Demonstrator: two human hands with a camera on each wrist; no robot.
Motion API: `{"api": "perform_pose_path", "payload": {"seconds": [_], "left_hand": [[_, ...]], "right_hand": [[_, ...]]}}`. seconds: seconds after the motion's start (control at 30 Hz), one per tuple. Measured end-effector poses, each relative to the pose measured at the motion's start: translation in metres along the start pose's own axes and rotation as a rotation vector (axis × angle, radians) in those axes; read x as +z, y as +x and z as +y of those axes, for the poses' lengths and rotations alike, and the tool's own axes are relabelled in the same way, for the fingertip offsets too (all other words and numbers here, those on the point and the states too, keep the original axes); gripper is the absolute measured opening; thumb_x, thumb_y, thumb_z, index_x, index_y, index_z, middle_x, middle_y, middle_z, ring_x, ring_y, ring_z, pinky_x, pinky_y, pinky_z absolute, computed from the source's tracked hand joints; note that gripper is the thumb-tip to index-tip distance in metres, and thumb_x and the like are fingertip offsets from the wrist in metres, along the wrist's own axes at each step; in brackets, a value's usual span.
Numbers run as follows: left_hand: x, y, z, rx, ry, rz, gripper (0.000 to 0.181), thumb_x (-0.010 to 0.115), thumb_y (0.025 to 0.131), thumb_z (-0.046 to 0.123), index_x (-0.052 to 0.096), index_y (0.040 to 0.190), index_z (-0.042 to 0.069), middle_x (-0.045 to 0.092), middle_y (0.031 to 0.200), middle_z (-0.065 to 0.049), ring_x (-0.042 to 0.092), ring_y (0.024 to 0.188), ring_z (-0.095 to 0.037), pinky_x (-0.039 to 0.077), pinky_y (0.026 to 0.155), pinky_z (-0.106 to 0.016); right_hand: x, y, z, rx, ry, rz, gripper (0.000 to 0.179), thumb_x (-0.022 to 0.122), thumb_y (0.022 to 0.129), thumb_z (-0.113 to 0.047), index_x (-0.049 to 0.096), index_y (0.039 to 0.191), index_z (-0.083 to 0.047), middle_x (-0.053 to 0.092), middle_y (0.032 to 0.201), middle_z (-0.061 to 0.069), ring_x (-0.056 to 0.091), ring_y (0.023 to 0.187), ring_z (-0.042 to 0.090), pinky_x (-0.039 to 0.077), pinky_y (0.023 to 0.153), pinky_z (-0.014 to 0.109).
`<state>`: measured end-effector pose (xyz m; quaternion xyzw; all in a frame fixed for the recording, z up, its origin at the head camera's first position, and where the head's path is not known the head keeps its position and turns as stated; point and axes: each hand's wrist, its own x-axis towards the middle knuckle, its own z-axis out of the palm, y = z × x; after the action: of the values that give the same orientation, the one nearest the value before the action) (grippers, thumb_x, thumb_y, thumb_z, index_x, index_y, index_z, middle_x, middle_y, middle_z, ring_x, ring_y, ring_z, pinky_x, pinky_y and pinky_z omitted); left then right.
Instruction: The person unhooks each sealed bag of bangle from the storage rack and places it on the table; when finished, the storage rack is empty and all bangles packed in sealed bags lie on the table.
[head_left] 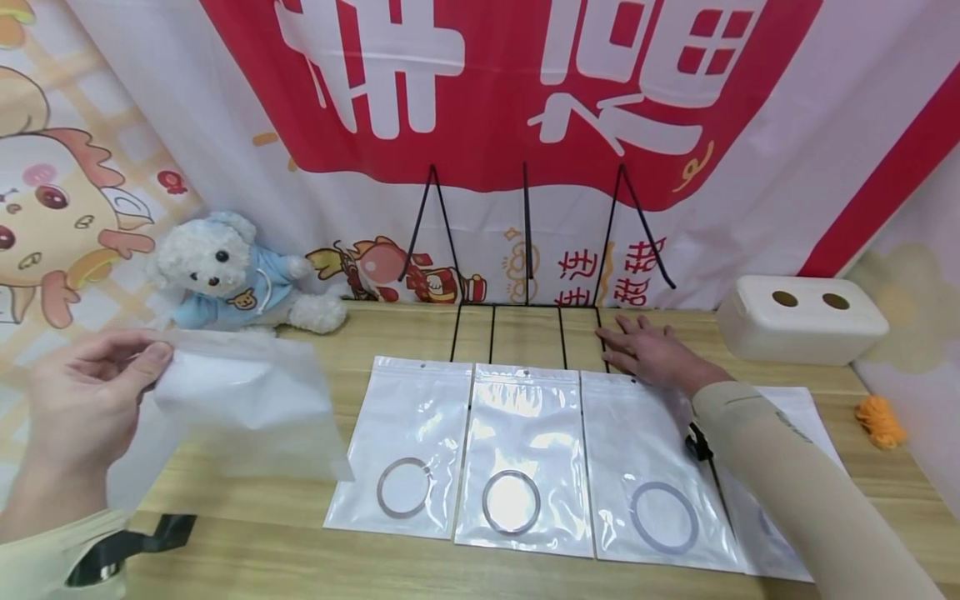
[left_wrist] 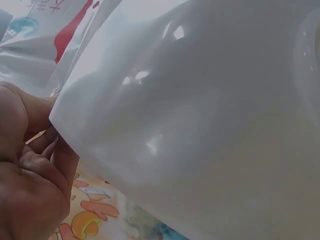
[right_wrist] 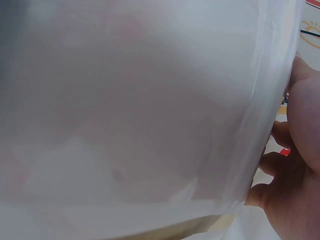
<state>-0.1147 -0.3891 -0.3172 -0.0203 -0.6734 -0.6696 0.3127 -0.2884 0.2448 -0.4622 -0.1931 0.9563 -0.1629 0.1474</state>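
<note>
In the head view my left hand [head_left: 93, 404] pinches the corner of a whitish translucent plastic bag [head_left: 247, 408] between thumb and fingers, raised at the left. The bag's glossy side [left_wrist: 165, 110] fills most of the left wrist view. My right hand [head_left: 648, 354] lies with spread fingers at the top edge of a white zip bag [head_left: 622, 433], over the black wire rack [head_left: 562, 333]. That bag shows a ring [head_left: 664, 518] low inside. Left of it lie two similar bags, a middle one [head_left: 525, 442] and a left one [head_left: 420, 408]. My right forearm partly covers a fourth bag [head_left: 798, 417].
A white plush bear [head_left: 217, 258] in blue sits at the back left. At the back right stands a cream box [head_left: 802, 321] with two round holes. An orange yarn-like bundle [head_left: 880, 422] lies at the right edge. A printed cloth [head_left: 495, 108] hangs behind the table.
</note>
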Motion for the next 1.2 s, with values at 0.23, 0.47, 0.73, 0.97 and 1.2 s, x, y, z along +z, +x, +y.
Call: {"api": "perform_pose_path", "payload": {"seconds": [0.23, 0.47, 0.73, 0.97, 1.2], "left_hand": [[-0.032, 0.01, -0.023, -0.107, 0.117, -0.162, 0.042, 0.06, 0.1, -0.018, 0.083, 0.092, 0.017, 0.08, 0.082, 0.013, 0.069, 0.068, 0.004, 0.054, 0.06, -0.007], [-0.04, 0.026, -0.05, -0.322, 0.397, -0.199, 0.043, 0.064, 0.105, -0.001, 0.076, 0.089, 0.037, 0.072, 0.078, 0.026, 0.063, 0.071, 0.01, 0.054, 0.062, -0.007], [-0.023, 0.038, -0.082, -0.436, 0.745, -0.262, 0.032, 0.061, 0.111, 0.018, 0.065, 0.132, -0.005, 0.059, 0.079, 0.036, 0.062, 0.073, 0.007, 0.059, 0.065, -0.016], [-0.016, 0.037, -0.116, -0.523, 0.834, -0.296, 0.041, 0.058, 0.112, 0.019, 0.06, 0.143, -0.009, 0.075, 0.116, -0.014, 0.063, 0.078, 0.004, 0.062, 0.068, -0.021], [-0.009, 0.036, -0.139, -0.471, 0.913, -0.324, 0.036, 0.058, 0.112, 0.017, 0.065, 0.136, -0.009, 0.069, 0.128, -0.03, 0.061, 0.084, -0.005, 0.057, 0.063, -0.02]], "right_hand": [[0.001, 0.001, -0.001, -0.001, -0.008, 0.0, 0.065, 0.047, 0.114, -0.052, 0.035, 0.17, -0.021, 0.01, 0.178, 0.03, 0.0, 0.16, 0.065, -0.005, 0.12, 0.088], [0.0, 0.0, -0.001, 0.004, -0.002, -0.006, 0.064, 0.047, 0.114, -0.051, 0.035, 0.17, -0.022, 0.01, 0.179, 0.029, 0.0, 0.161, 0.064, -0.005, 0.12, 0.088], [0.001, 0.0, 0.001, 0.001, -0.001, 0.003, 0.064, 0.047, 0.114, -0.051, 0.035, 0.17, -0.022, 0.01, 0.179, 0.028, 0.0, 0.161, 0.063, -0.005, 0.121, 0.088], [0.001, 0.0, -0.001, -0.007, 0.004, 0.009, 0.064, 0.046, 0.114, -0.051, 0.035, 0.17, -0.022, 0.01, 0.179, 0.028, 0.0, 0.161, 0.063, -0.006, 0.122, 0.087], [0.001, -0.001, -0.001, -0.005, -0.002, 0.013, 0.063, 0.047, 0.115, -0.049, 0.035, 0.17, -0.021, 0.011, 0.179, 0.028, 0.001, 0.161, 0.063, -0.004, 0.122, 0.087]]}}
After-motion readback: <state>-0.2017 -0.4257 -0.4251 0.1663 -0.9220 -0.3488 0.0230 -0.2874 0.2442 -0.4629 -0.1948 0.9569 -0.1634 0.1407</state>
